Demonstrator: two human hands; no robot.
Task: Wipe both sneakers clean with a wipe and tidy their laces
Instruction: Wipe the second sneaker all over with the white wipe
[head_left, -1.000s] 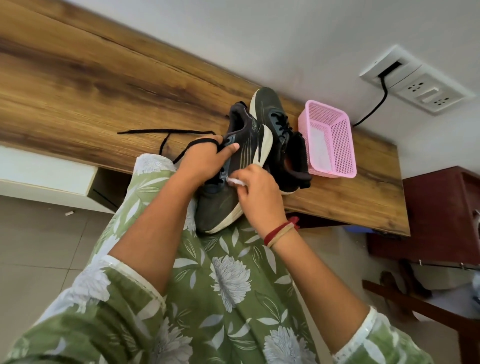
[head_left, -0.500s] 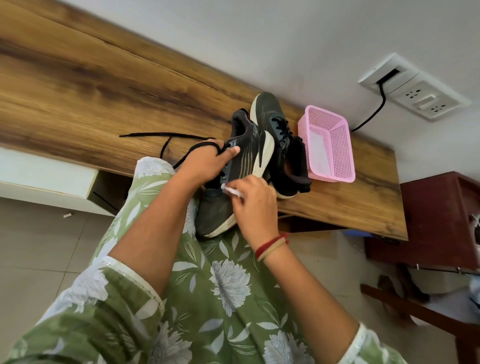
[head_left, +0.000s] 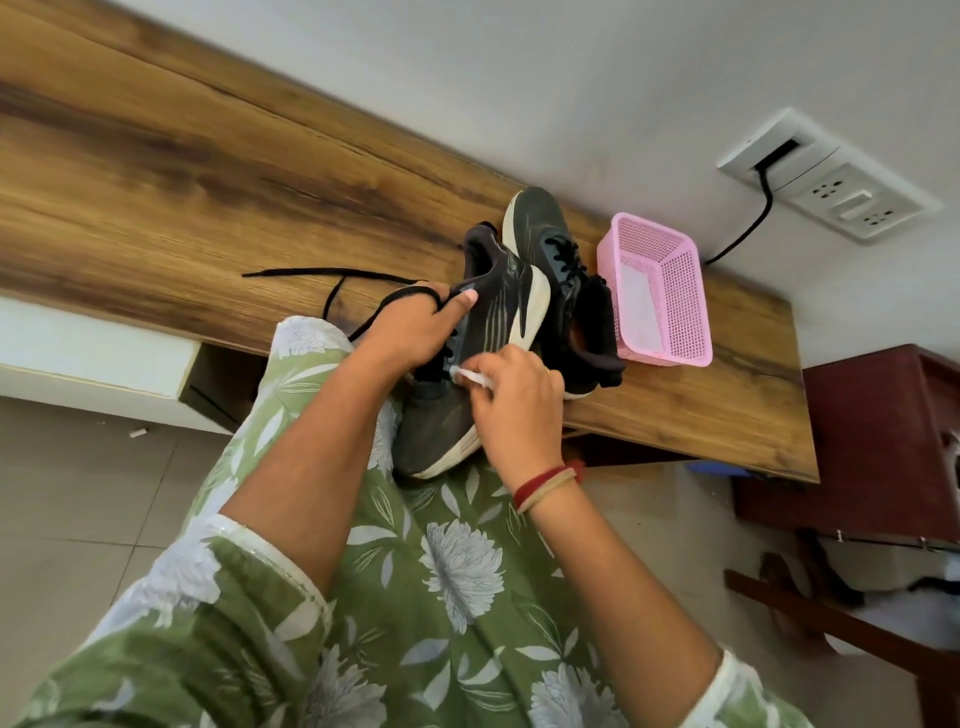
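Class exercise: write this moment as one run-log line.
step: wiping near sneaker | left hand: grips it, lace looped over | right hand: pinches wipe on upper | second sneaker: on table beside pink basket

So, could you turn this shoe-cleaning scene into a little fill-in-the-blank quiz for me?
1. The right hand presses a small white ___ against the nearer sneaker.
2. The left hand holds that sneaker, with a black ___ looped over its fingers.
3. The other sneaker stands on the wooden table beside a ___ basket.

Missing words: wipe; lace; pink.
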